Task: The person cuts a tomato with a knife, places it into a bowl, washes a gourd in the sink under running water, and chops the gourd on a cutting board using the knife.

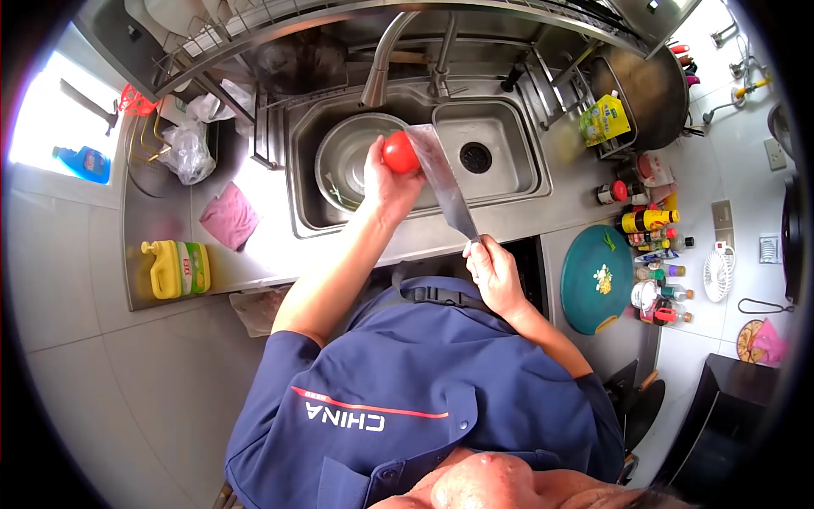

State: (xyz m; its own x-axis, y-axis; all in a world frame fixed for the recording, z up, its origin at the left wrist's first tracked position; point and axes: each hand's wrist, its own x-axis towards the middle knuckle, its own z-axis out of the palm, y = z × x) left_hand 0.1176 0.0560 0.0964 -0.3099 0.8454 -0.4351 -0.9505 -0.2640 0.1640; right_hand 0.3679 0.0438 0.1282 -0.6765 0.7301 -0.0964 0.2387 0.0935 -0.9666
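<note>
My left hand (392, 185) holds a round red tomato (400, 153) over the front of the left sink basin, where a metal bowl (339, 161) sits. In my right hand (494, 273) is the handle of a cleaver (443, 180). Its broad blade points up and to the left, and the blade's far end is beside the tomato. Whether blade and tomato touch is hard to tell. The faucet (377, 81) hangs above the bowl. The right basin (500, 161) shows its dark drain.
A green round cutting board (596, 280) with chopped bits lies at the right, beside several bottles and jars (649, 220). Left are a pink cloth (230, 216) and a yellow jug (176, 269). A metal rack (246, 34) overhangs the sink.
</note>
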